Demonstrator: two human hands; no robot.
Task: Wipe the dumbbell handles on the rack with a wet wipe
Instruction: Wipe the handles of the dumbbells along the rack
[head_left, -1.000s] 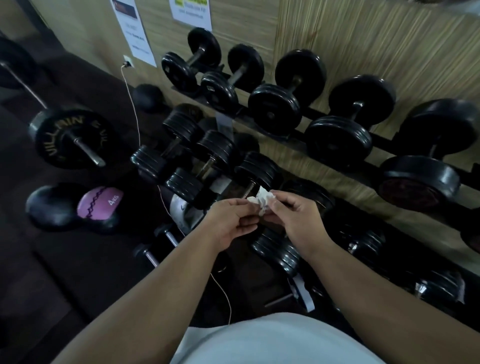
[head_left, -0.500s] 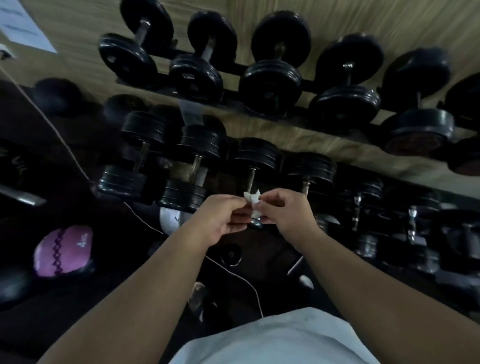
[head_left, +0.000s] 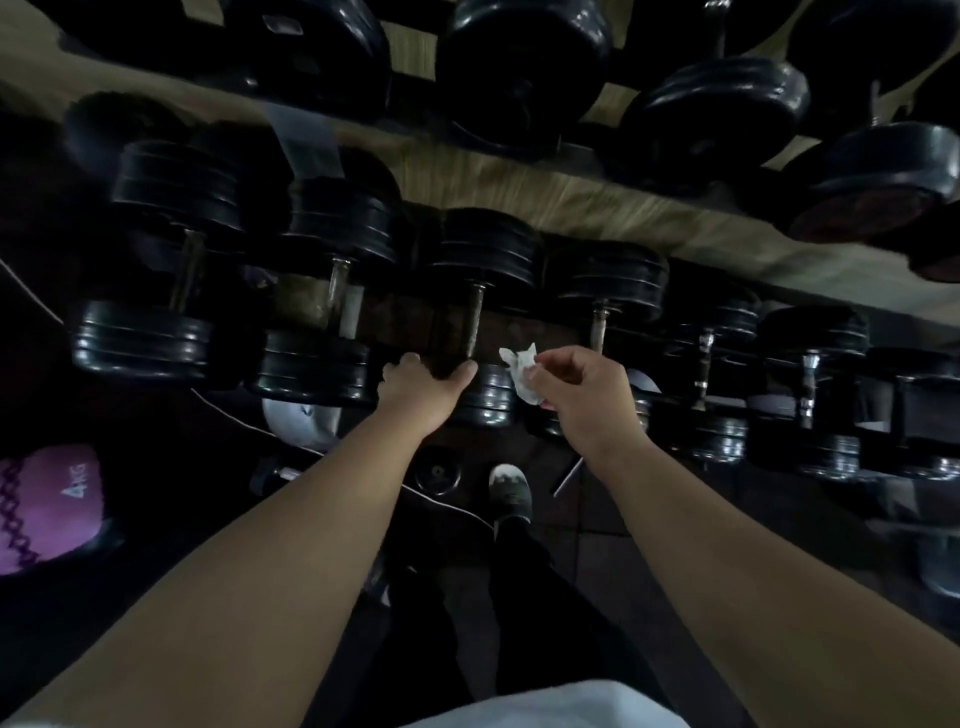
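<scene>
A row of black dumbbells lies on the lower rack in front of me. My left hand (head_left: 423, 387) grips the near weight end (head_left: 485, 395) of the middle dumbbell, whose rusty metal handle (head_left: 475, 325) runs up from my thumb. My right hand (head_left: 584, 392) pinches a crumpled white wet wipe (head_left: 522, 374) just right of that handle, apart from it. The neighbouring handle (head_left: 600, 325) stands right above my right hand's knuckles.
Bigger dumbbells (head_left: 522, 67) fill the upper rack against a wooden wall. A purple 4 kg ball (head_left: 44, 506) lies on the floor at left. A thin white cable (head_left: 447, 501) crosses the floor, and my shoe (head_left: 511, 491) stands below the rack.
The view has closed in on the lower rack. My hands have parted: the left one has let go of the wipe and taken the dumbbell's end, while the right keeps the wipe.
</scene>
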